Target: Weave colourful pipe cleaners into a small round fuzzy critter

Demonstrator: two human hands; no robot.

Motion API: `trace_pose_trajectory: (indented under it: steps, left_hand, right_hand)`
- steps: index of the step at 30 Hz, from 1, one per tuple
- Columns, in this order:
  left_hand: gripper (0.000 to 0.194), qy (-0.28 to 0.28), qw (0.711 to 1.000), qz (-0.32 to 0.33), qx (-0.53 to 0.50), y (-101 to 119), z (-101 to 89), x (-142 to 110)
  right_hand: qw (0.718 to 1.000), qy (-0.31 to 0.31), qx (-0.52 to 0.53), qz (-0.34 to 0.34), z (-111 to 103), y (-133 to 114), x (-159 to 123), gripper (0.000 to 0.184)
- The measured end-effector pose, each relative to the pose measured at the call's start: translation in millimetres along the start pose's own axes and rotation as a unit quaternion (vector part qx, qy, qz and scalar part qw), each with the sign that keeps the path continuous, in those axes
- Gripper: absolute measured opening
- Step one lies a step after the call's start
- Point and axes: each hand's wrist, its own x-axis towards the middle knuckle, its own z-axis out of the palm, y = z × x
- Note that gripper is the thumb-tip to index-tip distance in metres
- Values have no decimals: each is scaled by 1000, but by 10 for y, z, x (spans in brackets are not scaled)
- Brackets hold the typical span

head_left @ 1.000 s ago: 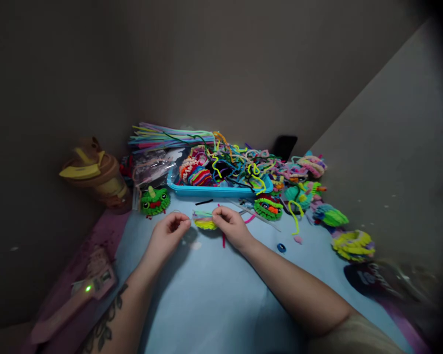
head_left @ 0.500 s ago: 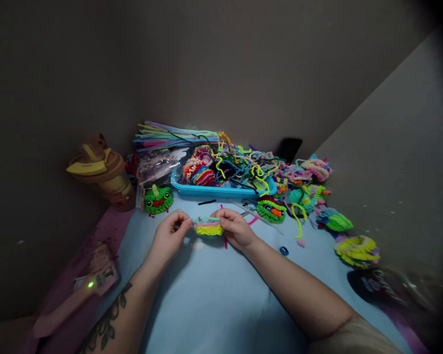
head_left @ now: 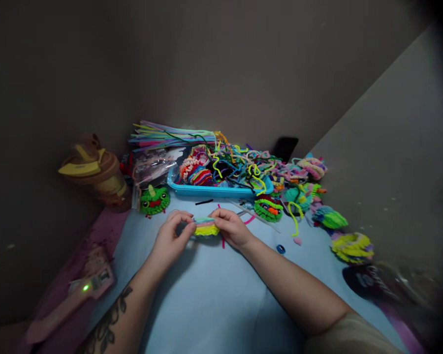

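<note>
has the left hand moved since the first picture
Yes, slightly: against the blue tray, the left hand has shifted rightward, closer to the right hand at the striped piece.

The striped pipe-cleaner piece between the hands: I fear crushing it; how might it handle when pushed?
The striped pipe-cleaner piece is probably light: left hand and right hand pinch its ends. Fuzzy rows suggest it would give, hardly slipping.
</note>
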Motion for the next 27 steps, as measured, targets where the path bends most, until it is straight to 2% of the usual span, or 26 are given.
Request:
trace_pose_trajectory:
  steps: [3,8,12,15,21,24,27]
  left_hand:
    - [17,-20,999,-24,-27,19,-9,-4]
    - [23,-59,982,-128,-122,69,-3,-11]
    - [25,-69,970,-159,-173,121,-3,-12]
    - [26,-69,965,-165,-191,140,-26,-11]
    - [25,-53,966,-163,-196,112,-52,-8]
    - [24,-57,972,-148,-173,93,-38,-14]
    - [20,-55,988,-101,-100,101,-17,-33]
  right_hand:
    - [1000,-7,15,7,7,-1,-2,36]
    - [1000,-2,25,2,20,-33,-8,39]
    - [1000,-2,18,-1,39,-59,-22,40]
    - [1000,0,-2,-15,38,-57,-13,41]
    - [989,87,-10,-117,-32,-36,34,43]
    - [986,60,-71,-140,-38,-50,5,40]
    - [968,2,-206,-141,20,-77,-47,31]
